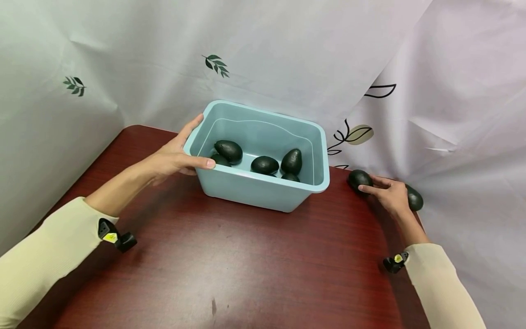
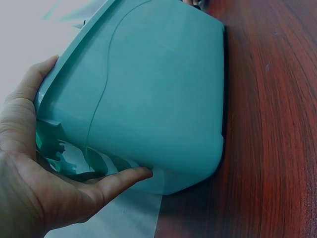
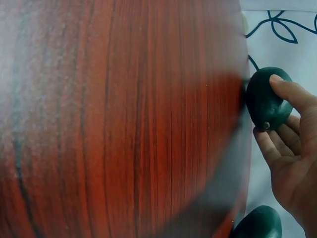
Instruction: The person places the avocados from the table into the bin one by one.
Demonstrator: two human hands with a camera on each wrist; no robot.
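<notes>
A light blue plastic bin (image 1: 255,180) stands at the back of the table with several dark green avocados inside, among them one at the left (image 1: 228,151) and one at the right (image 1: 291,161). My left hand (image 1: 170,157) grips the bin's left end by the rim, thumb over the front edge. In the left wrist view that hand (image 2: 54,183) curls about the bin's corner (image 2: 148,89). Over at the table's right edge, my right hand (image 1: 390,194) holds an avocado (image 1: 360,181) between thumb and fingers. Another avocado (image 1: 414,198) lies just behind this hand, partly hidden by it.
The dark red wooden table (image 1: 230,265) has rounded corners. A white cloth (image 1: 287,55) with printed leaves hangs close behind the bin and along the sides. Cameras on straps sit at both wrists, the left one (image 1: 117,235) over the table.
</notes>
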